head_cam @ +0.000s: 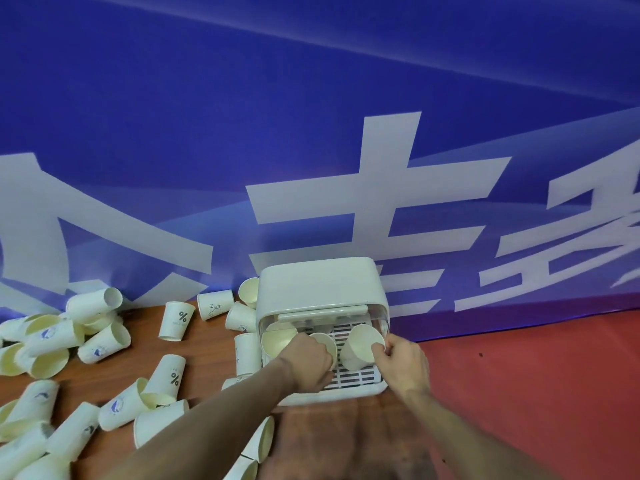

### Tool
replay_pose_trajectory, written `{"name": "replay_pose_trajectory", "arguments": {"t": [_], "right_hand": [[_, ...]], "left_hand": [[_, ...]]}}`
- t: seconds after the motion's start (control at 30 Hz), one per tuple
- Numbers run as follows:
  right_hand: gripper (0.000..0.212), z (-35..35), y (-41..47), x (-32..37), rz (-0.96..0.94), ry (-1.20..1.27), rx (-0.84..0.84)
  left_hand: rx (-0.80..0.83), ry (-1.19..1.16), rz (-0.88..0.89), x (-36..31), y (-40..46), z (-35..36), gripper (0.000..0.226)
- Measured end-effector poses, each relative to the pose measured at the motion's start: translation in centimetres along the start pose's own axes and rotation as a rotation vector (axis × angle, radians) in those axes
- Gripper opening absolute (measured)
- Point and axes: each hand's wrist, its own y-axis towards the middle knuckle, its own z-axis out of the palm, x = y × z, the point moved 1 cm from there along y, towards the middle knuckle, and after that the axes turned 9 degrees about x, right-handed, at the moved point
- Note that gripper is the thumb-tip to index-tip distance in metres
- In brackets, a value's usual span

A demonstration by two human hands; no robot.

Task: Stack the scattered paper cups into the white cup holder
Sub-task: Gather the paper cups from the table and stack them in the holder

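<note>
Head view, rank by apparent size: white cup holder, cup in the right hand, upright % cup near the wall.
1. white cup holder, clearly largest.
2-3. cup in the right hand and upright % cup: look alike, and their distances from the camera differ, so unranked.

Cup holder [322, 289] against banner [311, 133]; scattered cups [104, 341] left.

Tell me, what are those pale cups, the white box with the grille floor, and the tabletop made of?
The cups, like the one the right hand pinches, look like thin matte paper: printed logos, rolled rims. The cup holder seems smooth moulded plastic with rounded corners, a clear front flap and a slatted tray. The table shows reddish wood grain, possibly laminate. The left hand grips another cup.
</note>
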Motion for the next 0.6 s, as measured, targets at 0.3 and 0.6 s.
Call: {"name": "replay_pose_trajectory", "arguments": {"t": [0.3, 0.6], "right_hand": [[0.033, -1.5, -2.6, 1.8, -0.113, -0.055, -0.03], [0.031, -1.3, -3.7, 6.2, -0.26, -0.091, -0.041]], "left_hand": [[-0.077, -0.048, -0.106, 0.9, -3.3, -0.9, 0.04], [-0.093, -0.145, -0.271, 2.4, -8.9, 0.7, 0.034]]}}
